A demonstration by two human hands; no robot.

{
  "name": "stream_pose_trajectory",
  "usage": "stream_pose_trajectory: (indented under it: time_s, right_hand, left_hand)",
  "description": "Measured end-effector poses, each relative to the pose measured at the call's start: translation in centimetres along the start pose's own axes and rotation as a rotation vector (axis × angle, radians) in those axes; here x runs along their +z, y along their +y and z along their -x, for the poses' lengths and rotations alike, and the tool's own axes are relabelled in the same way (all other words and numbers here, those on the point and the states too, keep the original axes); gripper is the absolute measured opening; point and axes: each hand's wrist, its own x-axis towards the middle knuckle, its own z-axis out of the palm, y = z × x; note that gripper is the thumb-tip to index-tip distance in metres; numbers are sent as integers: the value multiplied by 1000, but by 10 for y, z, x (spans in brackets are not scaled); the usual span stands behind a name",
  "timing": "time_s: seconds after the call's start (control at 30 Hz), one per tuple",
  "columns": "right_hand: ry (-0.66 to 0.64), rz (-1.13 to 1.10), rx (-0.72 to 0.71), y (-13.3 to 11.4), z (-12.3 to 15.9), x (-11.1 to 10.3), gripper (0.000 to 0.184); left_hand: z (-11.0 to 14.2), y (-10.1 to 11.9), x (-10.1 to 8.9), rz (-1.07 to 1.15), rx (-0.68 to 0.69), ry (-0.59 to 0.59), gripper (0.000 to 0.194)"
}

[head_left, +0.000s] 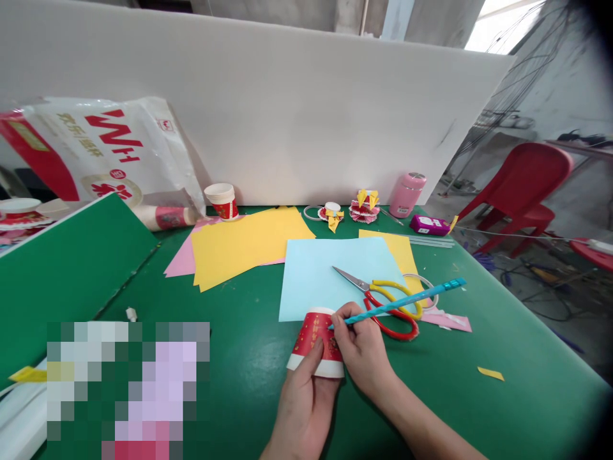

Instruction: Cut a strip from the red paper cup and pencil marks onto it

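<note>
A red paper cup [313,332] with a white rim lies upside down at the near edge of a light blue paper sheet [316,275]. My left hand [304,399] is closed around the cup from below. My right hand [361,348] pinches a turquoise pen [416,298], its tip at the cup's base edge. Red and yellow scissors [390,310] lie shut on the blue sheet just behind my right hand.
Yellow sheets [249,246] and pink paper [182,259] lie on the green table [479,409]. Another red cup [223,201], paper crafts [364,206], a pink bottle [407,193] and a purple box [428,224] stand by the white board. A large bag [96,150] leans at left; a red chair [522,185] at right.
</note>
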Motion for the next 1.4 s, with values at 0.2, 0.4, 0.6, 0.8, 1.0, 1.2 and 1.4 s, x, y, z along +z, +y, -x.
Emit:
stream_pose_trajectory:
  time_s: [0.2,0.4,0.6,0.8,1.0,1.2,1.4]
  right_hand:
    - [16,19,-1,1,0,0,16]
    - [0,-10,7,2,2,0,16]
    - [21,-62,-17,-2,0,-1,16]
    - [42,-96,11,-2,2,0,16]
    - [67,-254,74,0,4,3,19]
    - [127,-452,84,1,4,6,19]
    - [268,-526,33,4,3,4,16]
  left_hand:
    - [1,0,0,-7,1,7,24]
    - [0,1,0,1,-19,-18,23]
    - [-2,3,-2,30,-42,-25,23]
    - [3,1,2,-11,0,8,27]
    - [7,-3,2,-126,35,61,31]
    - [2,2,2,-71,70,67,25]
    - [1,4,4,-54,38,72,24]
